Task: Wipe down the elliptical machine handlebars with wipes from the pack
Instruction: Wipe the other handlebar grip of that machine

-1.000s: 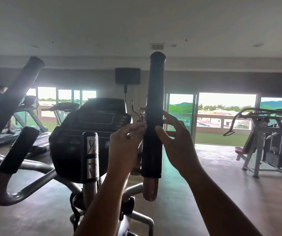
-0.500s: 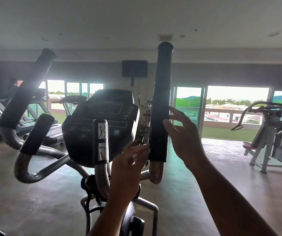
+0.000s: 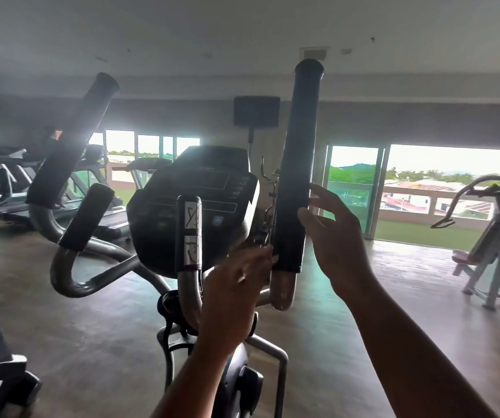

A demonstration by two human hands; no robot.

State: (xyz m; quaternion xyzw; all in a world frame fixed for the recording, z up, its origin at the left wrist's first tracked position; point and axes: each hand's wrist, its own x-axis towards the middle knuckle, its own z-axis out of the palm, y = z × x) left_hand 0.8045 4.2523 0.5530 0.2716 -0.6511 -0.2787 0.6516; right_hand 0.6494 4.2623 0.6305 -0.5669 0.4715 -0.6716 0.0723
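Two raised hands: right hand [image 3: 336, 236] with fingers spread, the tall black foam handlebar [image 3: 298, 164] just left of its thumb; left hand [image 3: 236, 297] blurred, its fingers' state unclear. Four black-padded grips [image 3: 87, 217] show.

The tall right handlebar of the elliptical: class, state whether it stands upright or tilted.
Nearly upright: the right handlebar rises almost vertically, leaning slightly right toward its top, while the left handlebar slants steeply.

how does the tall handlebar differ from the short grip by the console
The tall handlebar is far longer, rising above the console; the short grip stops in front of it. The tall handlebar is plain black; the short grip carries two silver patches. The left hand and right hand are at the tall handlebar, not the short grip. Both are black sleeves on metal tubes.
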